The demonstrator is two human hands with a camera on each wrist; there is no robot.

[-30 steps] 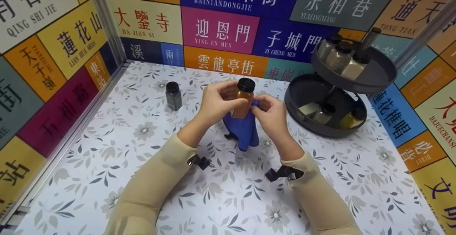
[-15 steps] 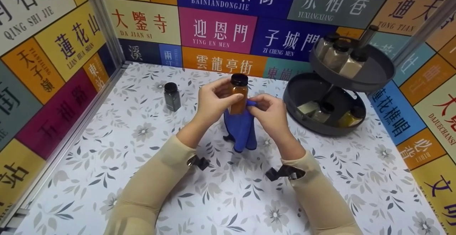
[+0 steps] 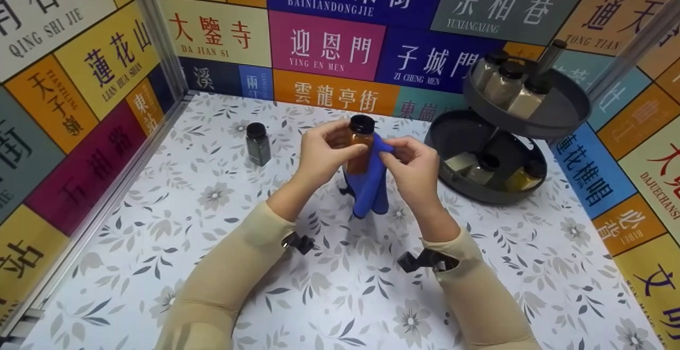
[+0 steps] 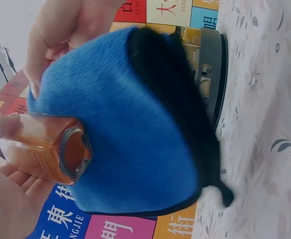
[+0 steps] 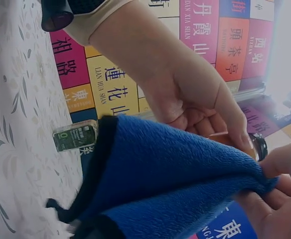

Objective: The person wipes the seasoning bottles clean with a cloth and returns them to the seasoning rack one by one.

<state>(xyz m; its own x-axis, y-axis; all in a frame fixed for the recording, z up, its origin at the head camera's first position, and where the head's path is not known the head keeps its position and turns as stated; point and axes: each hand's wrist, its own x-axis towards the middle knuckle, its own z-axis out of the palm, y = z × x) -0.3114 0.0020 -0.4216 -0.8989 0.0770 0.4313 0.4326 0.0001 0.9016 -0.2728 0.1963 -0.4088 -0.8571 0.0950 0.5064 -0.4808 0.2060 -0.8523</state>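
Note:
My left hand grips a spice jar of orange-brown powder with a black lid, held upright above the table. In the left wrist view the clear base of the jar lies against a blue cloth with a dark edging and a small hanging loop. My right hand pinches the top of that cloth between thumb and fingers, right beside the jar. The cloth drapes down in folds, its fuzzy side showing in the right wrist view.
A second black-lidded jar with dark contents stands on the floral tabletop to the left. At the right is a dark two-tier round rack, with several jars on its upper and lower trays. Printed panels wall the table in.
The jar shifts slightly left, then back toward the right and a little lower. My right hand moves a bit to the right with the cloth, whose top now stands higher beside the jar.

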